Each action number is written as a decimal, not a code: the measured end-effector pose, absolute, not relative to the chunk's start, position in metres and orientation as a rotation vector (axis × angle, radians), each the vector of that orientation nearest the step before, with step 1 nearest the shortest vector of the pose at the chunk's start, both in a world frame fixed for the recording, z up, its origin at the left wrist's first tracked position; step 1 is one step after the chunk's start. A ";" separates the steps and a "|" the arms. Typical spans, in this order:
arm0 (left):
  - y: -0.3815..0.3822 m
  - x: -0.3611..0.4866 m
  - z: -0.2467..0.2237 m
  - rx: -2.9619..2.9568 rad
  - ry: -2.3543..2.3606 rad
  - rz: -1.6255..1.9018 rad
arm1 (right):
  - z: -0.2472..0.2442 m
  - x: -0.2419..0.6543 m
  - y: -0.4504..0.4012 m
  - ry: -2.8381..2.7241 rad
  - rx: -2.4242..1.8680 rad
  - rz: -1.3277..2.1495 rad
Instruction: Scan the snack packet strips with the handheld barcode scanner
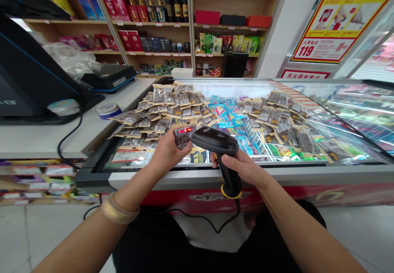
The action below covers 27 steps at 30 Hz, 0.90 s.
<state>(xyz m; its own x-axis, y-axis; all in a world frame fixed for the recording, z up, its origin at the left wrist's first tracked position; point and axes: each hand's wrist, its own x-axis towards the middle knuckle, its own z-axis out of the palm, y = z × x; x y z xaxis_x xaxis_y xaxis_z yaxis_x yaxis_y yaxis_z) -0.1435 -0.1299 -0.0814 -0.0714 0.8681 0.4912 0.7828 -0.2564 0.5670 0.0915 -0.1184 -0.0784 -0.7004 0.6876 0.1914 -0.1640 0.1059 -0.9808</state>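
Above freezer's front edge, 1 scanner (217,141)

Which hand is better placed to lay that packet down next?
Left, I'd say: the left hand holds the packet near the left packet pile, while the right hand grips the barcode scanner.

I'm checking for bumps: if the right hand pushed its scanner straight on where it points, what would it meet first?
Most likely the small packet in the left hand, just off the nose of the scanner in the right hand. The gap looks small, though one view leaves its depth unclear.
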 end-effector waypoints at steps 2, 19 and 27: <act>-0.129 -0.146 -0.080 2.060 1.843 1.277 | -0.080 0.090 -0.118 -1.669 -0.491 1.696; -0.023 0.034 -0.023 2.086 1.344 1.188 | -0.051 0.233 -0.085 -0.849 -0.707 1.083; -0.003 0.114 -0.032 2.489 1.589 0.748 | -0.051 0.262 -0.045 -0.497 -0.844 1.203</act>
<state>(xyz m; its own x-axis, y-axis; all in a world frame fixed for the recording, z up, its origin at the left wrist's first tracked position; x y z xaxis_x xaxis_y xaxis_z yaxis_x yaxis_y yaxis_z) 0.1140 -0.0027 -0.0318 0.3367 0.8738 0.3509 0.8272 -0.4525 0.3332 0.2624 -0.0451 -0.0512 0.3098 0.9462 -0.0931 -0.6046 0.1205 -0.7874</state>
